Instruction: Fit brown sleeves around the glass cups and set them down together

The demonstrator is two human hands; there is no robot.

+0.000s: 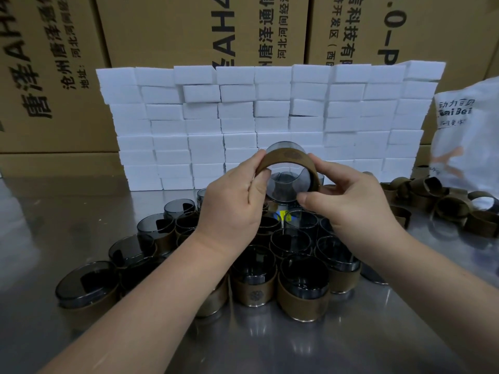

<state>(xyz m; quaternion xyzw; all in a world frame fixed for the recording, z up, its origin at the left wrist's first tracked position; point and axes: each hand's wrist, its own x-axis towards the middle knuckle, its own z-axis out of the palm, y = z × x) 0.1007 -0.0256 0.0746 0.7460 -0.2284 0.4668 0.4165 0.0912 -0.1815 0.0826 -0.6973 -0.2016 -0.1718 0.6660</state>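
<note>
Brown sleeve (286, 159) sits partway round the glass cup (287, 184), with the fingers of the left hand (232, 203) and right hand (348, 203) clamped on the sleeve. Fitting is in hand. Next, seat it squarely, then join the sleeved cups (302, 287) below the fingers.

1. Left hand (237, 201) raised, forearm bare, fingers and thumb curled in a pinch.
2. Right hand (348, 201) raised opposite it, close beside, thumb and fingers likewise curled, gripping.
</note>
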